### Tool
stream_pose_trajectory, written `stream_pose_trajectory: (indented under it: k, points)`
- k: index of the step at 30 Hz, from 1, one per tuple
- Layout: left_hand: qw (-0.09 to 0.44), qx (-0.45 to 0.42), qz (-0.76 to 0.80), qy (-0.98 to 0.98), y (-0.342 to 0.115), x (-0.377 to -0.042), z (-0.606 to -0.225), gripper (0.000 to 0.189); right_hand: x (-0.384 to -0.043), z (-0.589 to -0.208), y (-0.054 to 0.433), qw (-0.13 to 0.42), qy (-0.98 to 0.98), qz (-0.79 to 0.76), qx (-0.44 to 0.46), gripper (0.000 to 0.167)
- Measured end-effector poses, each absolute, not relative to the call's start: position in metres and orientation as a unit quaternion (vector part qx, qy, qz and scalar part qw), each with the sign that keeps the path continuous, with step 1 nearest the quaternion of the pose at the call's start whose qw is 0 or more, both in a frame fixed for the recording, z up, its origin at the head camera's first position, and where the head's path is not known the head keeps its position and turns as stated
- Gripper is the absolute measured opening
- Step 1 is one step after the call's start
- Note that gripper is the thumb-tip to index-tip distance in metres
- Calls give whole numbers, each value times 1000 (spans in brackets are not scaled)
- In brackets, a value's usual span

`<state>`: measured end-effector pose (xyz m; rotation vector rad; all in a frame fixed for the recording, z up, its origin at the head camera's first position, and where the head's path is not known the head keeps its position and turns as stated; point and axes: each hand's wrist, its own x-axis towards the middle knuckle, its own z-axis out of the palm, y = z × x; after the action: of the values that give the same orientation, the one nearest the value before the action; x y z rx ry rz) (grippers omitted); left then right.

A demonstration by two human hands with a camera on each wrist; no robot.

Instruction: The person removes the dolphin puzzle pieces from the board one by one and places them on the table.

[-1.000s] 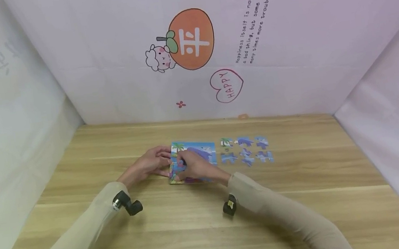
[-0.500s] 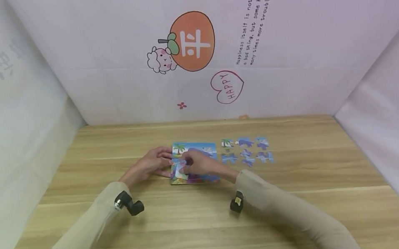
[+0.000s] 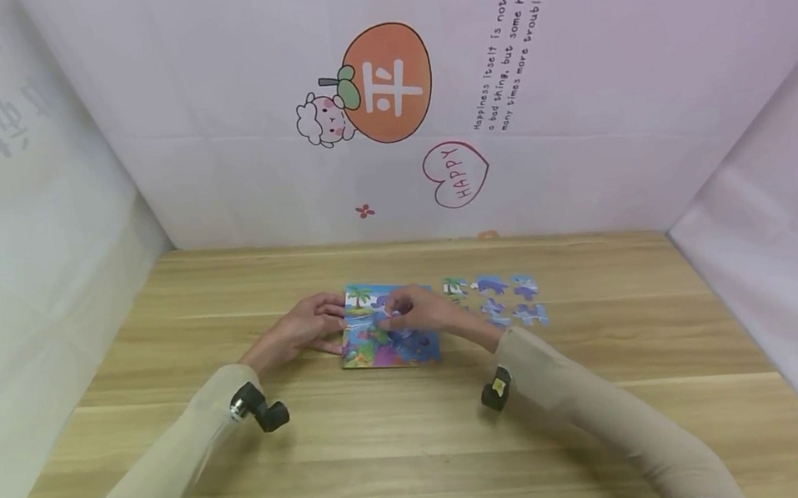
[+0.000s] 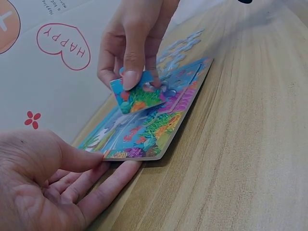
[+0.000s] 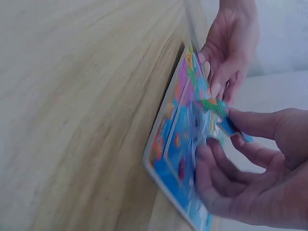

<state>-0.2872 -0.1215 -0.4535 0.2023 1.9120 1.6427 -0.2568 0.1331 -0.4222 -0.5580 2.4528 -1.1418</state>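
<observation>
A jigsaw puzzle board (image 3: 392, 356) with a colourful sea picture lies on the wooden table. My left hand (image 3: 301, 326) is at its left edge; in the left wrist view the thumb lies on the board's rim and the other fingers sit against its side and below. Over the board, my right hand (image 3: 420, 312) pinches a puzzle piece (image 4: 147, 98) between thumb and fingers. The piece shows green plants and blue water and is tilted, with its lower edge close over the board. The right hand hides part of the board's upper right in the head view.
Several loose puzzle pieces (image 3: 490, 286) lie in two rows to the right of the board, partly behind the right wrist. Wooden tabletop (image 3: 367, 463) extends around them. A printed white cloth wall (image 3: 245, 168) rises behind, with white cloth on both sides.
The right hand has moved rightward from the board's lower left, carrying the puzzle piece and uncovering the coral picture there. The left hand stays at the board's left edge.
</observation>
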Motion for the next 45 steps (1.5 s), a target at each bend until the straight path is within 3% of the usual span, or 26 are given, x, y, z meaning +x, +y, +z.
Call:
stream_pose_trajectory:
  k: [13, 18, 25, 30, 40, 45]
  points:
    - [293, 70, 621, 723, -121, -288, -455, 56, -258, -411, 153, 207, 845, -452, -197, 11]
    - [292, 54, 623, 724, -120, -285, -455, 56, -256, -408, 172, 212, 834, -483, -159, 21]
    - [281, 55, 614, 736, -121, -281, -454, 55, -248, -406, 201, 201, 857, -436, -187, 32]
    - [273, 44, 611, 742, -123, -285, -446, 55, -240, -404, 220, 222, 849, -459, -139, 30]
    - [275, 43, 603, 747, -129, -291, -446, 57, -223, -413, 241, 195, 868, -447, -91, 25]
    - [273, 43, 604, 747, -128, -290, -446, 56, -216, -422, 244, 173, 885, -417, -110, 20]
